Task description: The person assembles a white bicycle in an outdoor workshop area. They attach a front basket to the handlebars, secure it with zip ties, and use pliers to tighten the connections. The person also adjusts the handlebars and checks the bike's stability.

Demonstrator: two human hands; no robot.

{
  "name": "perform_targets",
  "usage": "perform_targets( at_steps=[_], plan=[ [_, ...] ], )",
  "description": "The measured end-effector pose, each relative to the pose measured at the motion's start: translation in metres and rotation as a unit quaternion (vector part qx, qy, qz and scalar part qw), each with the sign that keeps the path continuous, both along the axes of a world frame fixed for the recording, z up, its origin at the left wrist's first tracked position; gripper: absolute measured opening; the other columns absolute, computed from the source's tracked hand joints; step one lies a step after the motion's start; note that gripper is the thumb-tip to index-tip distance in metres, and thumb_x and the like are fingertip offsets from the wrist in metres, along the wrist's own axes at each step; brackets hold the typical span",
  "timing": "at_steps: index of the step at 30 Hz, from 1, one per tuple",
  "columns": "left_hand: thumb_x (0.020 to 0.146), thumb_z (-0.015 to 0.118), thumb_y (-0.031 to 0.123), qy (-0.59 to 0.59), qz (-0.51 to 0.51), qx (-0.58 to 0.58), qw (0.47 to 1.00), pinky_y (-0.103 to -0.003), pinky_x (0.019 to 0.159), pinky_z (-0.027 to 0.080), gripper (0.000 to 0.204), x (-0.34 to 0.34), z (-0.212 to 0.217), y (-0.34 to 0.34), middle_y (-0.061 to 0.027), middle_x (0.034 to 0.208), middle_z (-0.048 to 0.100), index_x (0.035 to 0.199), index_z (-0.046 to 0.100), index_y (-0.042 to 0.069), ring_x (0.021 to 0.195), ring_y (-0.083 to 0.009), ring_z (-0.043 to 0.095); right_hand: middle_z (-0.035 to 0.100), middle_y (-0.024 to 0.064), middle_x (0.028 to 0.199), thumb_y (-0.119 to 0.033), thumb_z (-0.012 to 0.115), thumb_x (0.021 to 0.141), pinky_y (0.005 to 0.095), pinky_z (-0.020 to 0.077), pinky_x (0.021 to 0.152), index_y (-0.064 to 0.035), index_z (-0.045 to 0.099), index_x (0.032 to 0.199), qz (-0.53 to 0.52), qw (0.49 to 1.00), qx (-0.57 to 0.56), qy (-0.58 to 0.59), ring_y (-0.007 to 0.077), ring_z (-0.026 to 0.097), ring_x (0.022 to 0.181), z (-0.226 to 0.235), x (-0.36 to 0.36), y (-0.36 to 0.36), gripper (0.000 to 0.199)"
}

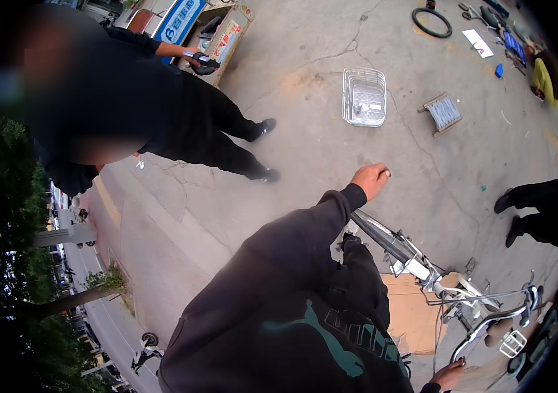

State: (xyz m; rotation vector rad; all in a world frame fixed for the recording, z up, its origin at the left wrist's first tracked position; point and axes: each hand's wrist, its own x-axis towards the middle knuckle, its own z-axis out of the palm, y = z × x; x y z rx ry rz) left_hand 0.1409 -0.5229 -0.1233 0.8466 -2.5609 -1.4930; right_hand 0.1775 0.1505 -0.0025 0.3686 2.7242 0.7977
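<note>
My left hand (pixel 372 181) is stretched out over the pavement, its fingers curled in. Whatever those fingers hold, if anything, is too small to make out. Just below it is the wheel (pixel 387 239) of a white bicycle (pixel 423 270). At the lower right, my right hand (pixel 449 374) is closed around the end of the bicycle's curved handlebar (pixel 479 329). Part of that hand is cut off by the picture's lower edge. Beyond my left hand, a silver wire basket (pixel 364 98) rests on the ground, with a small unclear item inside.
A low stool (pixel 443 112) stands right of the basket. A tyre (pixel 431 23) and scattered tools (pixel 511 46) lie farther off. Flattened cardboard (pixel 413 311) is beside the bicycle. One person (pixel 161 111) stands at the left near a cart (pixel 204 33); another person's legs (pixel 541 209) show at right.
</note>
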Motion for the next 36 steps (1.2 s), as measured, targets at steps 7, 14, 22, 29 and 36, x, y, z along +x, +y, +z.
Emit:
perform_targets(
  at_steps=[7, 14, 22, 29, 36],
  plan=[
    [0.086, 0.055, 0.026, -0.182, -0.419, -0.136, 0.879, -0.047, 0.082, 0.050, 0.025, 0.013, -0.060, 0.047, -0.0183, 0.094, 0.065, 0.094, 0.065, 0.005, 0.094, -0.0370, 0.062, 0.069, 0.0187, 0.089, -0.039, 0.039, 0.099, 0.0489, 0.0488, 0.060, -0.0131, 0.062, 0.115, -0.141, 0.984, -0.035, 0.108, 0.0386, 0.065, 0.076, 0.002, 0.008, -0.066, 0.038],
    [0.086, 0.057, 0.027, -0.222, -0.537, -0.127, 0.804, -0.047, 0.084, 0.049, 0.027, 0.003, -0.104, -0.013, -0.0189, 0.099, 0.067, 0.098, 0.069, 0.007, 0.096, -0.0364, 0.063, 0.067, 0.0166, 0.071, -0.036, 0.049, 0.094, 0.0497, 0.0467, 0.053, -0.0175, 0.063, 0.108, -0.167, 0.964, -0.054, 0.201, 0.0364, 0.065, 0.063, 0.017, -0.024, -0.095, 0.027],
    [0.086, 0.057, 0.030, -0.284, -0.574, -0.271, 0.719, -0.046, 0.087, 0.049, 0.027, -0.107, -0.134, -0.113, -0.0171, 0.099, 0.069, 0.099, 0.067, 0.008, 0.098, -0.0361, 0.064, 0.066, 0.0121, 0.064, -0.031, 0.053, 0.091, 0.0435, 0.0471, 0.050, -0.0122, 0.063, 0.086, -0.146, 0.958, -0.016, 0.245, 0.0309, 0.065, 0.057, 0.004, -0.025, -0.081, 0.022],
    [0.087, 0.057, 0.018, 0.006, -0.671, -0.179, 0.719, -0.044, 0.086, 0.048, 0.025, -0.205, -0.040, 0.026, -0.0184, 0.110, 0.059, 0.109, 0.057, 0.005, 0.102, -0.0362, 0.058, 0.066, 0.0177, 0.071, -0.024, 0.049, 0.094, 0.0520, 0.0462, 0.067, -0.0076, 0.062, 0.101, -0.207, 0.907, -0.031, 0.364, 0.0369, 0.064, 0.067, 0.010, 0.020, -0.058, 0.021],
    [0.080, 0.059, 0.011, 0.425, -0.659, -0.042, 0.619, -0.041, 0.082, 0.048, 0.018, -0.207, 0.146, 0.280, -0.0111, 0.106, 0.056, 0.097, 0.056, 0.005, 0.102, -0.0298, 0.054, 0.067, 0.0174, 0.077, -0.028, 0.051, 0.095, 0.0488, 0.0484, 0.060, -0.0084, 0.059, 0.093, -0.177, 0.918, -0.019, 0.355, 0.0373, 0.065, 0.071, 0.007, -0.003, -0.069, 0.022]
  ],
)
